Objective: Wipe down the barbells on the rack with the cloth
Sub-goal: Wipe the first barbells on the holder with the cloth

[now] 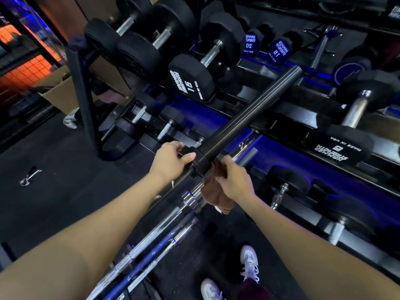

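Left hand (171,159): grips black barbell (249,118) at sleeve collar.
Right hand (234,180): fingers curled round brown cloth (216,197), pressed on sleeve.
Barbell: angled over dumbbell rack (270,113).

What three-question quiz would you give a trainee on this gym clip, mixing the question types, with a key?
1. True or false: the right hand holds the brown cloth against the black barbell.
2. Where does the left hand grip the black barbell? A) at the far tip B) at the collar, just below the thick sleeve C) nowhere
3. Fill in: the nearest upper dumbbell, above the left hand, carries the number ___.

Key: 1 true; 2 B; 3 15
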The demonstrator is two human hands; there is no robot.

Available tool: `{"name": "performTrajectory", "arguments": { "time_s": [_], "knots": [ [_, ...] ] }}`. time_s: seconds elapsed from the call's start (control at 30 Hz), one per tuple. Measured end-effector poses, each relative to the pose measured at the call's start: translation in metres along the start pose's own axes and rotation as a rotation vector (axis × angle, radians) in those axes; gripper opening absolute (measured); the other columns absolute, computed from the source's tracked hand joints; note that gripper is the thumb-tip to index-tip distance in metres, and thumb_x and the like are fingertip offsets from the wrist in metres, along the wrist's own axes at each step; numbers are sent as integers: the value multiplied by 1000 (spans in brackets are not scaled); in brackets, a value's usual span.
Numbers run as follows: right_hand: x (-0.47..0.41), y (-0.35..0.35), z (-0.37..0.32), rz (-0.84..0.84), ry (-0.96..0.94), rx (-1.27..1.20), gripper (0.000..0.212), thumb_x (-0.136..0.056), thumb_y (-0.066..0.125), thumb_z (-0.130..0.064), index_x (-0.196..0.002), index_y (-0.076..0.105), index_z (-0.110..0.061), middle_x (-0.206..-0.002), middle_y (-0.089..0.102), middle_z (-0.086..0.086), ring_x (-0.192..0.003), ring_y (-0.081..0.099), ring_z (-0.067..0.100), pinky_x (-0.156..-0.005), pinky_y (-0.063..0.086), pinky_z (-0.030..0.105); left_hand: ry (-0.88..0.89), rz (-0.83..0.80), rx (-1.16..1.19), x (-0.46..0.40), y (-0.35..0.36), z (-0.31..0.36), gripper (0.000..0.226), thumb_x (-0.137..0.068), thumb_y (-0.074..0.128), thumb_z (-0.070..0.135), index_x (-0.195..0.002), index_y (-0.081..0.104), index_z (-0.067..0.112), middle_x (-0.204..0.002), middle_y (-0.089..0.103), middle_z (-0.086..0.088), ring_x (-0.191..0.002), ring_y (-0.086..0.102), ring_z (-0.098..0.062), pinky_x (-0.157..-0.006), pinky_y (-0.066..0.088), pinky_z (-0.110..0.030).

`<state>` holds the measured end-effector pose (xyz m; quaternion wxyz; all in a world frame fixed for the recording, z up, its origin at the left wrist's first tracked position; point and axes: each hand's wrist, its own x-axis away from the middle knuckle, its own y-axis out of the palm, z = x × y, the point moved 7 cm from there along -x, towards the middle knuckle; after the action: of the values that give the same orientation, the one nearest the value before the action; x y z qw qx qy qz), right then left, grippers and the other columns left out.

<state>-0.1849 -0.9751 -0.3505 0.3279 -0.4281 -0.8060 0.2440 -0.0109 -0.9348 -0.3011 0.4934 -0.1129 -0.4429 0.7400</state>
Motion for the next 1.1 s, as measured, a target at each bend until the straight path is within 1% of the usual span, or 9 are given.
{"name": "performTrajectory", "arguments": {
  "time_s": [0.07,0.13,0.3,0.53,0.67,0.73,0.9,1.03,1.1],
  "knots": [
    [3,-15,10,87,17,-66,35,-86,61,-12,-117,44,-18,-104,66,9,-96,61,33,-74,46,35,63,82,-4,8,-3,3,43,-86,68,26,-124,58,9,-124,58,-8,-108,58,-17,-92,39,-22],
    [-1,-22,10,158,11,-103,38,-85,60,-11,-118,44,-22,-105,66,7,-98,60,33,-79,48,40,102,69,-23,14,1,4,43,-87,67,29,-126,58,12,-126,56,-4,-112,56,-16,-93,36,-18],
    [0,-11,-9,161,-61,-166,37,-85,58,-7,-118,47,-21,-108,65,7,-101,58,32,-84,48,46,62,44,-2,12,1,-3,43,-90,62,30,-129,57,12,-124,60,-4,-107,58,-15,-85,31,-11],
    [16,-22,-28,29,-146,-53,34,-90,59,-10,-118,54,-28,-106,64,-2,-100,58,20,-83,45,33,41,11,22,18,-4,0,43,-93,59,29,-131,55,11,-131,56,-5,-119,53,-19,-97,35,-22],
    [35,-36,-54,9,-252,31,38,-88,60,-12,-121,56,-30,-110,65,-3,-104,58,18,-85,44,32,56,87,30,36,-19,-7,33,-95,55,28,-124,60,13,-124,57,-5,-112,56,-21,-99,42,-32],
    [39,-37,-73,-3,-312,59,39,-88,61,-14,-123,57,-31,-115,64,-3,-109,57,20,-91,45,36,50,139,21,50,-30,-15,29,-95,55,25,-122,62,14,-120,57,-4,-109,56,-22,-96,42,-30],
    [49,-21,-121,-13,-471,239,45,-92,55,-19,-134,50,-31,-132,52,-2,-121,46,26,-95,44,43,1,183,11,84,-47,-50,29,-95,54,21,-122,61,13,-120,54,-6,-111,56,-25,-87,45,-26],
    [57,18,-139,23,-595,529,40,-97,45,-26,-136,44,-36,-143,31,-4,-126,27,24,-86,45,40,-66,231,-55,114,-55,-84,32,-94,55,23,-125,59,14,-124,53,-6,-114,54,-25,-93,43,-31],
    [56,42,-130,-7,-658,674,40,-97,45,-30,-137,42,-36,-152,20,-2,-133,20,28,-96,42,41,-90,232,-100,129,-56,-100,35,-93,58,25,-126,58,16,-125,52,-2,-114,54,-23,-93,43,-32]
  ]
}}
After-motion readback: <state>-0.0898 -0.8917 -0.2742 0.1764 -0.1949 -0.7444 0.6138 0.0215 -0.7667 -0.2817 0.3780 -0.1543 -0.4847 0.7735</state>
